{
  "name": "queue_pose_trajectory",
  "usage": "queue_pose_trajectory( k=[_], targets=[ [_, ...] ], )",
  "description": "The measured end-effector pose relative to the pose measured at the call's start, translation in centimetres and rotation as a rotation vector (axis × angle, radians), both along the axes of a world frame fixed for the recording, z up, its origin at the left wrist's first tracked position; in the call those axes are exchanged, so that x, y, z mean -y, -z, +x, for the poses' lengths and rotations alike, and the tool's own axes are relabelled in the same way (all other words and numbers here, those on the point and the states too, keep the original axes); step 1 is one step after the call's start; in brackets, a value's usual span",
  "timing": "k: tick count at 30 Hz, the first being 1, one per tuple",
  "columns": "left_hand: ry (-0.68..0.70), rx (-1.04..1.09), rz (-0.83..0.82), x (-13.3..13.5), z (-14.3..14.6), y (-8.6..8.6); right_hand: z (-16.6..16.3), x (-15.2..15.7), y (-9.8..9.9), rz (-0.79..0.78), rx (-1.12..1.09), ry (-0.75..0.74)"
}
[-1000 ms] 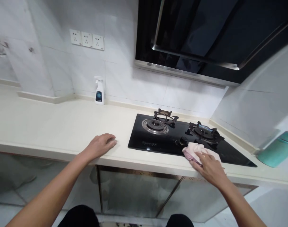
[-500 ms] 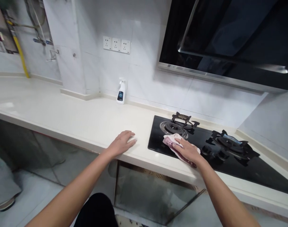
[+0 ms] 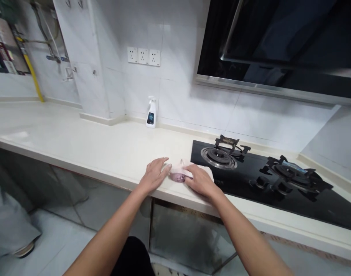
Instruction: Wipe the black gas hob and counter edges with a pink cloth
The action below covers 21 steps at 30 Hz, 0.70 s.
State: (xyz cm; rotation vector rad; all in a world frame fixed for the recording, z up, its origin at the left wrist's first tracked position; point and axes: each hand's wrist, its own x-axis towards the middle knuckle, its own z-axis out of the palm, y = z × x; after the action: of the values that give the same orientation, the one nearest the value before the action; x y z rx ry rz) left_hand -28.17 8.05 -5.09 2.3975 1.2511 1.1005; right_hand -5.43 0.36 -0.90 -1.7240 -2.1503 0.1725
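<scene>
beyond the left hand [image 3: 155,174], white tiled wall [image 3: 178,92] with three sockets [image 3: 143,56]; above and right of the right hand [image 3: 200,180], black range hood [image 3: 279,38]; leftward, long pale counter [image 3: 77,142]; below, glossy cabinet fronts [image 3: 187,234] and grey floor [image 3: 60,245].

Spray bottle [image 3: 151,112] stands below three wall sockets [image 3: 143,56].

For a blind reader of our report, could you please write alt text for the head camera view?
The person's right hand presses a pink cloth onto the cream countertop beside a black gas hob, and the left hand lies flat next to it. A spray bottle stands at the tiled wall.
</scene>
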Motion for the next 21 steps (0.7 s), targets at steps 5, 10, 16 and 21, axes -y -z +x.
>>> queue_pose_trajectory(
  k=[5,10,16,21],
  targets=[
    [0.032,0.022,-0.037,0.5,0.0,-0.2,1.1,1.7,0.2,0.136,-0.277,-0.160],
    [0.017,0.039,0.030,0.9,0.1,0.0,3.0,-5.9,-2.8,0.264,-0.270,0.093],
    [-0.033,0.065,0.105,0.7,-0.1,0.6,1.3,-13.7,-2.6,0.087,-0.053,0.120],
    [-0.058,0.087,0.063,0.7,-0.3,0.4,-1.1,-13.0,-0.3,-0.087,0.123,0.148]
  ],
)
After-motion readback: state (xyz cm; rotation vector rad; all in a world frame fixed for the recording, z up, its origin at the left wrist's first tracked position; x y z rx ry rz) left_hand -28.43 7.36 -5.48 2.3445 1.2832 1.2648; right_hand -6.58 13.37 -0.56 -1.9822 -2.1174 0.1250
